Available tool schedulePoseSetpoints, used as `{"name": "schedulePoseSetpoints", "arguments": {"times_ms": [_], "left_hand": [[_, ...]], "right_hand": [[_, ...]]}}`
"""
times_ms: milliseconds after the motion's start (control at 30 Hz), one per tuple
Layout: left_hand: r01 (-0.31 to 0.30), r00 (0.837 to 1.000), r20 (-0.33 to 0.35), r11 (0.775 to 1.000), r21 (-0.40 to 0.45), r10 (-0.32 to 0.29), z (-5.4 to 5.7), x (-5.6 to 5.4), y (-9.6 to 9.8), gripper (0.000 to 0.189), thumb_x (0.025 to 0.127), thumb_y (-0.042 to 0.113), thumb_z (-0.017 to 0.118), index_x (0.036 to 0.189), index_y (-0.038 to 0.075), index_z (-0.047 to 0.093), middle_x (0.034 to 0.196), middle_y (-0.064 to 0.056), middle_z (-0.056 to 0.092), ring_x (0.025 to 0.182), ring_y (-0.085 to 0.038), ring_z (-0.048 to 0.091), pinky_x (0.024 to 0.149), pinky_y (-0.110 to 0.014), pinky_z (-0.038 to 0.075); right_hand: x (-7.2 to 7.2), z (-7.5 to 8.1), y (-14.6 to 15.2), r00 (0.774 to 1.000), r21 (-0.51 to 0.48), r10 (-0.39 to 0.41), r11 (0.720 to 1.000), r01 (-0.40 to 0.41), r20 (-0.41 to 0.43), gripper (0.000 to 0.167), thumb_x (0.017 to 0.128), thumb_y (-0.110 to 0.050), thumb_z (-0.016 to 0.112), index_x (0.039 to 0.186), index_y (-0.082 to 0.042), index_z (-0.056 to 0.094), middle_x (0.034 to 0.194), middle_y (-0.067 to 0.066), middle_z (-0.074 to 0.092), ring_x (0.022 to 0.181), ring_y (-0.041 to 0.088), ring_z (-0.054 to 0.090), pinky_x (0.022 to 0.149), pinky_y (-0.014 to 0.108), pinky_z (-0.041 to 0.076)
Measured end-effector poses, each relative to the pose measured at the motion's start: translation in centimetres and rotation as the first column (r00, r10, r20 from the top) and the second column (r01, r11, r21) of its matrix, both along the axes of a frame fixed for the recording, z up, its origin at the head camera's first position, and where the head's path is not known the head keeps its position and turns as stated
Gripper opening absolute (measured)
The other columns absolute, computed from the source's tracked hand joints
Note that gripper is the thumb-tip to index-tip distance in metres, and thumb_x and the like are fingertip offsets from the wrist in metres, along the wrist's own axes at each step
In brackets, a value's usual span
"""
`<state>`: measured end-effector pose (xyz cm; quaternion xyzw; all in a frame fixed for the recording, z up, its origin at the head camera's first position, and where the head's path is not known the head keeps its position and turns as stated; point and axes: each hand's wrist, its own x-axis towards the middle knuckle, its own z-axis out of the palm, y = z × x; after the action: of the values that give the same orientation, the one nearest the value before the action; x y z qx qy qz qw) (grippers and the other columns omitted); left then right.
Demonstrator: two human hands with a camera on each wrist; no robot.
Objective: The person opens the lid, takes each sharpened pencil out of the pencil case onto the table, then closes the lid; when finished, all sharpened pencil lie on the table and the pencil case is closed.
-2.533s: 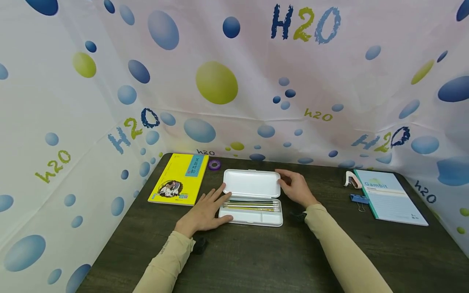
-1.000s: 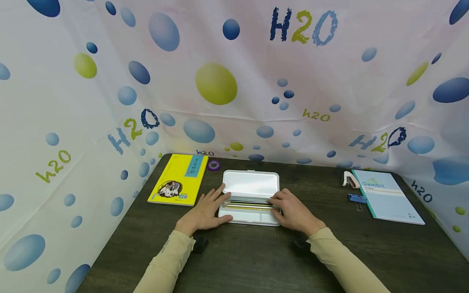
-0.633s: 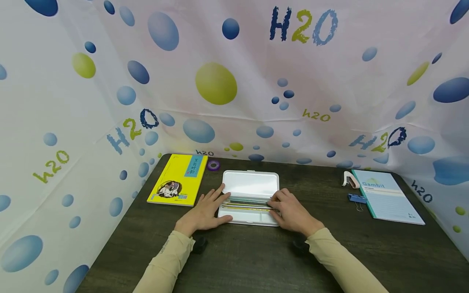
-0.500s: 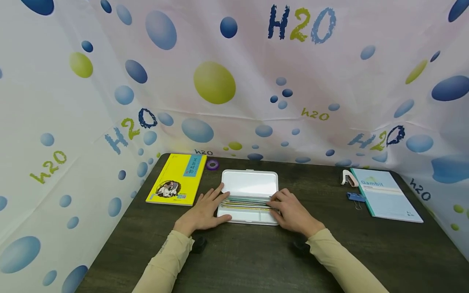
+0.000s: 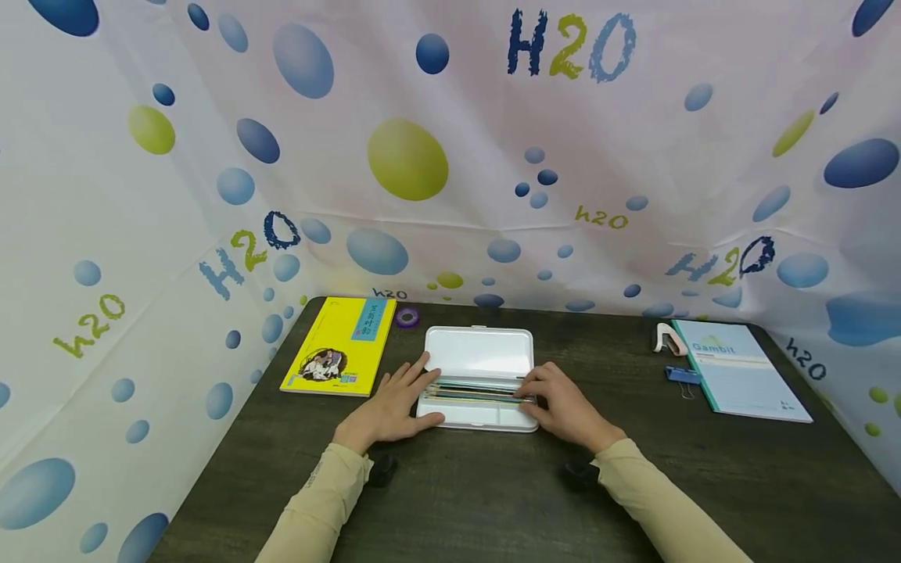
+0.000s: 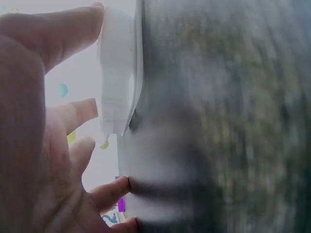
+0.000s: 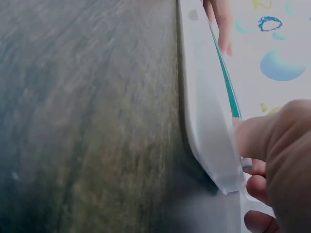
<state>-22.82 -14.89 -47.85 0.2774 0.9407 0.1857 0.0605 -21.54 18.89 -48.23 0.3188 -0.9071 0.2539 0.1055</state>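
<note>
A white pencil case lies open on the dark table, its lid folded back. Several pencils lie lengthwise in its rear part. My left hand rests with spread fingers at the case's left end; in the left wrist view the thumb touches the case wall. At the right end, my right hand pinches at the pencil ends between thumb and fingers. The right wrist view has a green pencil showing above the case rim, and a white pencil end by the fingers.
A yellow book and a purple tape roll lie at the back left. On the right are a pale stapler-like item, a blue binder clip and a Gambit notebook. A patterned cloth hangs behind.
My right hand has come down from the lid's right edge to the pencil ends. There the pencils have shifted slightly under its fingers. My left hand has stayed in place.
</note>
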Motion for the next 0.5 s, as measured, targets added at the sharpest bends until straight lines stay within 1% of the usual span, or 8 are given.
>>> {"name": "schedulePoseSetpoints", "arguments": {"times_ms": [100,333,500], "left_hand": [[0.000,1.000,0.005,1.000,-0.006,0.000,0.04,0.01,0.00,0.081,0.093,0.063,0.055,0.158,0.022,0.031,0.167,-0.004,0.006,0.149,-0.042,0.015,0.114,-0.068,0.014],[-0.008,1.000,0.011,1.000,-0.009,0.008,0.24,0.08,0.09,0.082,0.092,0.065,0.055,0.158,0.022,0.031,0.167,-0.003,0.006,0.149,-0.041,0.014,0.115,-0.067,0.014],[-0.012,1.000,0.013,1.000,-0.012,0.013,0.30,0.15,0.19,0.082,0.092,0.065,0.056,0.158,0.023,0.031,0.167,-0.002,0.006,0.149,-0.041,0.014,0.115,-0.066,0.014]], "right_hand": [[-0.07,-0.12,0.15,1.000,-0.041,-0.001,0.999,0.001,0.004,0.013,0.086,-0.009,0.079,0.097,-0.016,0.077,0.103,-0.003,0.062,0.096,0.015,0.051,0.081,0.040,0.050],[-0.01,0.05,0.57,0.999,-0.120,-0.040,0.992,0.035,-0.037,0.016,0.084,-0.007,0.080,0.097,-0.015,0.080,0.094,-0.007,0.066,0.090,0.010,0.053,0.073,0.035,0.050],[0.03,0.14,0.98,0.999,-0.156,-0.037,0.987,0.032,-0.027,0.016,0.084,-0.007,0.080,0.098,-0.014,0.080,0.092,-0.007,0.067,0.088,0.010,0.055,0.071,0.034,0.050]]}}
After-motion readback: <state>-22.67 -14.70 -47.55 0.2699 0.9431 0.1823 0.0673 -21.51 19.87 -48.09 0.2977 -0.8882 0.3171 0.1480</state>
